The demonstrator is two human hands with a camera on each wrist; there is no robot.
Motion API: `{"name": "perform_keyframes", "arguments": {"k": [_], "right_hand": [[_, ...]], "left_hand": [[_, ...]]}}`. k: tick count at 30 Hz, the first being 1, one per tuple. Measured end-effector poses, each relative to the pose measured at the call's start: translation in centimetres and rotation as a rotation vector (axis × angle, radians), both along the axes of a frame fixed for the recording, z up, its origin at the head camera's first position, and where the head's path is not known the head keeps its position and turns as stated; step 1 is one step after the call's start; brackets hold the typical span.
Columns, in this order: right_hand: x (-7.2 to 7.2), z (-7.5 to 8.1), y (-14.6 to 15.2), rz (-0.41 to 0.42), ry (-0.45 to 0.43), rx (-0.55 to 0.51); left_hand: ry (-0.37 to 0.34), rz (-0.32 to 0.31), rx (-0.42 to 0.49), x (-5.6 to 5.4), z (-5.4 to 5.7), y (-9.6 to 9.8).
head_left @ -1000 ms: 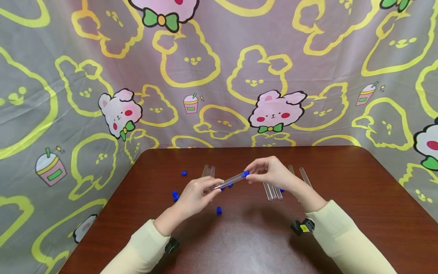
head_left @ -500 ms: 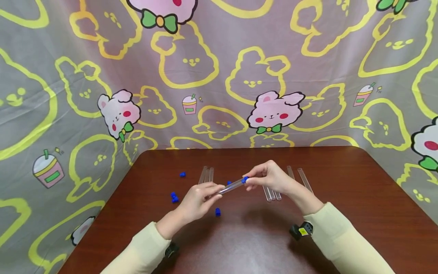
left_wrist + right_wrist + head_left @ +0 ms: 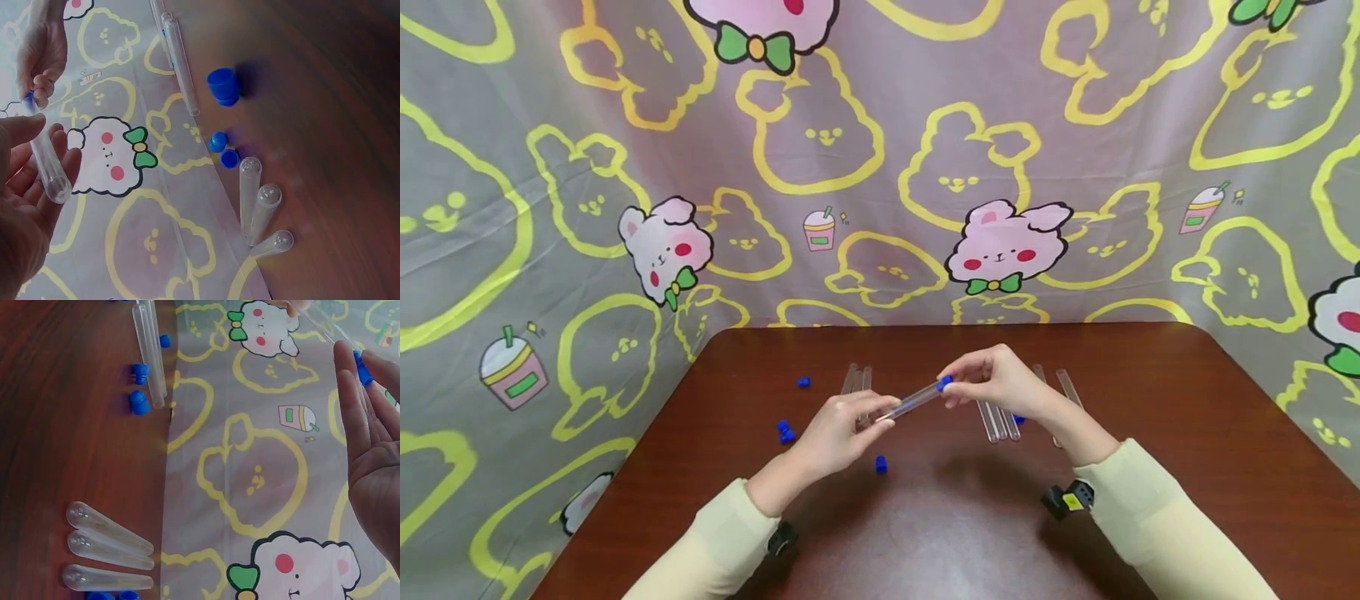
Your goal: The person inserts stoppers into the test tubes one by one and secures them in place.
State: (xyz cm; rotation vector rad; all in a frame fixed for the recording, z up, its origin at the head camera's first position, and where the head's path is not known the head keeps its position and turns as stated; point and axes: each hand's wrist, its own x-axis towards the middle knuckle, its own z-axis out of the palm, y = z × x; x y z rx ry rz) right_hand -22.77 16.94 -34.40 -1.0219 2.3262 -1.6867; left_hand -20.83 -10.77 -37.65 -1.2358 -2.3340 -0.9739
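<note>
Above the table (image 3: 940, 525), left fingers (image 3: 874, 403) pinch a partly hidden tube (image 3: 917, 398), right fingers (image 3: 964, 390) its partly covered blue cap (image 3: 945, 383).

Curtained workspace, cartoon-print cloth (image 3: 887, 200) on three sides, brown table (image 3: 955, 533)

Head view: forward, down over table (image 3: 925, 525); wrist views: close, sharing held tube (image 3: 47, 155).

Left hand (image 3: 844, 425): had lifted slightly from half a second ago, edging rightward.
Right hand (image 3: 1003, 383): had come up a little too.
Test tube (image 3: 916, 401): had risen with them, its blue cap (image 3: 945, 383) included.
Farther cap (image 3: 905, 397): had slipped nearly out of sight behind the tube.
Cap by the right-hand tubes (image 3: 1019, 419): had reappeared, after being hidden.
</note>
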Motion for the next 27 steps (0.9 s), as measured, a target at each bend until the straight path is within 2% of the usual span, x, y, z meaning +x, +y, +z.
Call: {"name": "perform_keyframes", "arguments": {"k": [6, 13, 21, 27], "right_hand": [[0.0, 0.1, -0.2, 0.002, 0.000, 0.030], [-0.1, 0.0, -0.3, 0.004, 0.018, 0.016], [-0.1, -0.2, 0.0, -0.029, 0.008, 0.030], [-0.1, -0.2, 0.2, -0.058, 0.005, 0.057]], "left_hand": [[-0.020, 0.034, -0.012, 0.0, 0.2, -0.1], [-0.035, 0.044, 0.019, -0.2, 0.3, -0.1], [-0.051, 0.053, 0.013, -0.1, 0.5, -0.4], [-0.090, 0.082, -0.012, 0.1, 0.0, -1.1]]}}
